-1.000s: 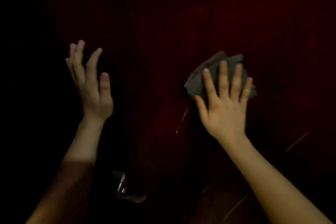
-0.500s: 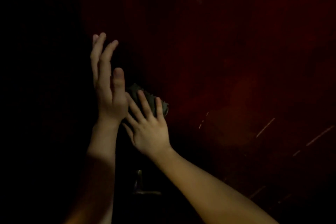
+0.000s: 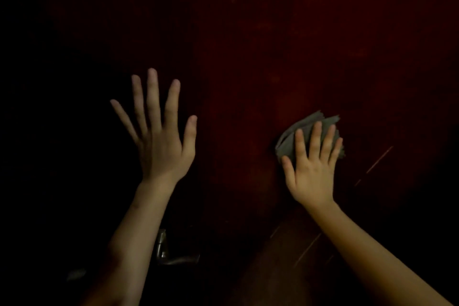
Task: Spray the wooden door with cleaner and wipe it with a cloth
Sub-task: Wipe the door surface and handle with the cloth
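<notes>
All fingers [image 3: 153, 97] spread; right hand [image 3: 310, 171] presses grey cloth [image 3: 288, 141] on wooden door [image 3: 298, 45]; metal handle [image 3: 164, 248] below left hand [image 3: 164, 151].

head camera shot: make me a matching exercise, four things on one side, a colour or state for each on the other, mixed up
Things:
1 left hand
2 right hand
3 cloth
4 door

Colour or state:
a dark red
b grey, folded
c fingers spread, holding nothing
d pressing flat on the cloth

Pairs: 1-c, 2-d, 3-b, 4-a
</notes>
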### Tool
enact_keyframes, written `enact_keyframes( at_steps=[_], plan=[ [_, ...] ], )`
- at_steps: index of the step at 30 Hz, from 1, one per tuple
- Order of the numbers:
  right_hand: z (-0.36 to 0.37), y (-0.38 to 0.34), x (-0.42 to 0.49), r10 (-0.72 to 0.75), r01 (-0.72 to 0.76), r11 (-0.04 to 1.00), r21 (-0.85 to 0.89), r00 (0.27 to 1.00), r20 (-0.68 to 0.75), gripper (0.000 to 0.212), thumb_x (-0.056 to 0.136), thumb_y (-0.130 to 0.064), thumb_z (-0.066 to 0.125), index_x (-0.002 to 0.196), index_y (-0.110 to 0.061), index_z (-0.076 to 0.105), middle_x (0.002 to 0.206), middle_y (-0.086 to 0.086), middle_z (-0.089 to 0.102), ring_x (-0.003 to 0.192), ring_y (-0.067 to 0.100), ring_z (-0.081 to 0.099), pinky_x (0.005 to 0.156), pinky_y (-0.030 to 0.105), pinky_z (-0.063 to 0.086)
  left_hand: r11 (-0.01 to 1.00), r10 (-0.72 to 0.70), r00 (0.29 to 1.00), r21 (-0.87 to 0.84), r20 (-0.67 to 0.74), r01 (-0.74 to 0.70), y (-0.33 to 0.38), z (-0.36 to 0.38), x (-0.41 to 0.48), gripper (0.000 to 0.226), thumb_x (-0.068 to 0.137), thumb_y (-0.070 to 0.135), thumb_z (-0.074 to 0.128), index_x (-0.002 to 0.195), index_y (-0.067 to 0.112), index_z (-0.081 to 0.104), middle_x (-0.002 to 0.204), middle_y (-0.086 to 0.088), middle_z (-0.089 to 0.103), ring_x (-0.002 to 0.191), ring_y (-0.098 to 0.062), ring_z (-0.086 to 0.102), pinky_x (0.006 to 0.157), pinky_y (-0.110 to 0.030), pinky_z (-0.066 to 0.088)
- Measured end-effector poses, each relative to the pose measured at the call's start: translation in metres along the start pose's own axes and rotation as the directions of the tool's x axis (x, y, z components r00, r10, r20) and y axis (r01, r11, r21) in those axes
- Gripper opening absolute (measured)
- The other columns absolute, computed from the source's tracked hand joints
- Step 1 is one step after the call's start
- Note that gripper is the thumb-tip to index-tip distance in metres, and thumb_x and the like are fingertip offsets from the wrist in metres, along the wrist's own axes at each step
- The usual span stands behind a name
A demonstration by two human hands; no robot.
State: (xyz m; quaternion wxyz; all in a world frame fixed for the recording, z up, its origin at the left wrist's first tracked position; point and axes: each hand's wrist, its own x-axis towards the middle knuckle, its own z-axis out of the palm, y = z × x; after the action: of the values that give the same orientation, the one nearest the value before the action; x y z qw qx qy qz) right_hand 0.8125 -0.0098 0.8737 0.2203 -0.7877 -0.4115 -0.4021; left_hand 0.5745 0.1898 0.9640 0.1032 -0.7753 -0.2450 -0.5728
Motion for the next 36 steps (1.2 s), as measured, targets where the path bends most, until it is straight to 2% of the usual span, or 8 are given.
enact_keyframes(
  at_steps=[3,8,13,22,26,28,32,36],
  plan=[
    [0.002,-0.025,0.0,0.026,-0.027,0.999,0.038,0.999,0.035,0.074,0.106,-0.054,0.026,0.164,-0.024,-0.01,0.168,0.013,-0.026,0.153,0.046,-0.016,0.12,0.073,-0.001,0.999,-0.038,0.999,0.019,0.033,0.037,0.007,0.001,-0.006,0.061,0.109,0.043,0.038,0.162,0.018,0.024,0.172,-0.018,0.008,0.159,-0.041,0.004,0.121,-0.075,-0.002],
    [0.01,-0.094,-0.004,-0.152,0.151,0.987,0.045,0.988,0.023,0.077,0.103,-0.057,0.037,0.164,-0.031,-0.002,0.171,0.007,-0.021,0.156,0.04,-0.017,0.121,0.069,-0.005,0.999,0.032,0.997,-0.028,0.063,-0.031,0.041,0.008,-0.001,0.058,0.109,0.039,0.039,0.162,0.017,0.03,0.172,-0.016,0.012,0.16,-0.04,0.005,0.122,-0.073,-0.001],
    [0.005,-0.064,-0.002,-0.225,0.225,0.974,0.033,0.974,0.003,0.071,0.104,-0.059,0.037,0.163,-0.038,0.002,0.172,-0.003,-0.016,0.159,0.031,-0.013,0.125,0.06,-0.008,0.997,0.051,0.996,-0.06,0.079,-0.046,0.085,0.027,-0.002,0.057,0.109,0.04,0.039,0.161,0.017,0.033,0.172,-0.016,0.013,0.159,-0.041,0.006,0.121,-0.074,-0.003],
    [-0.001,0.144,-0.023,0.187,-0.19,0.981,0.045,0.98,0.063,0.073,0.106,-0.059,0.02,0.162,-0.03,-0.016,0.168,0.003,-0.03,0.155,0.037,-0.022,0.123,0.068,-0.001,0.998,0.027,0.998,-0.055,0.062,-0.024,0.166,0.069,-0.003,0.061,0.109,0.041,0.043,0.162,0.014,0.029,0.171,-0.02,0.014,0.158,-0.042,0.009,0.12,-0.075,0.0],
    [-0.001,0.151,-0.022,0.375,-0.378,0.91,0.173,0.926,0.052,0.072,0.108,-0.05,0.019,0.16,-0.023,-0.022,0.165,0.007,-0.034,0.153,0.043,-0.021,0.12,0.073,0.0,0.997,0.04,0.997,-0.063,0.069,-0.035,0.198,0.084,-0.007,0.062,0.109,0.041,0.043,0.162,0.013,0.029,0.17,-0.022,0.015,0.158,-0.043,0.011,0.12,-0.074,0.0],
    [0.005,0.126,-0.024,0.289,-0.294,0.941,0.169,0.956,0.054,0.081,0.104,-0.049,0.03,0.161,-0.021,-0.02,0.164,0.011,-0.036,0.152,0.044,-0.026,0.12,0.071,-0.007,0.997,0.056,0.995,-0.057,0.081,-0.051,0.215,0.091,-0.009,0.061,0.109,0.041,0.043,0.162,0.013,0.029,0.17,-0.022,0.015,0.158,-0.044,0.012,0.12,-0.075,0.001],
    [0.026,0.09,-0.046,-0.157,0.155,0.986,0.054,0.987,0.038,0.078,0.103,-0.056,0.039,0.164,-0.031,-0.003,0.171,0.006,-0.02,0.157,0.039,-0.017,0.123,0.065,-0.007,0.996,0.043,0.995,-0.085,0.092,-0.035,0.25,0.106,-0.008,0.06,0.109,0.042,0.039,0.162,0.014,0.03,0.17,-0.022,0.014,0.158,-0.043,0.009,0.12,-0.074,-0.001],
    [0.026,0.123,-0.044,-0.209,0.209,0.978,0.009,0.978,-0.008,0.07,0.103,-0.059,0.04,0.163,-0.036,0.012,0.173,-0.002,-0.013,0.159,0.033,-0.01,0.125,0.061,-0.004,0.995,0.064,0.993,-0.08,0.1,-0.057,0.277,0.119,-0.011,0.059,0.109,0.041,0.04,0.16,0.013,0.032,0.17,-0.023,0.015,0.158,-0.045,0.011,0.12,-0.075,0.001]
  ],
)
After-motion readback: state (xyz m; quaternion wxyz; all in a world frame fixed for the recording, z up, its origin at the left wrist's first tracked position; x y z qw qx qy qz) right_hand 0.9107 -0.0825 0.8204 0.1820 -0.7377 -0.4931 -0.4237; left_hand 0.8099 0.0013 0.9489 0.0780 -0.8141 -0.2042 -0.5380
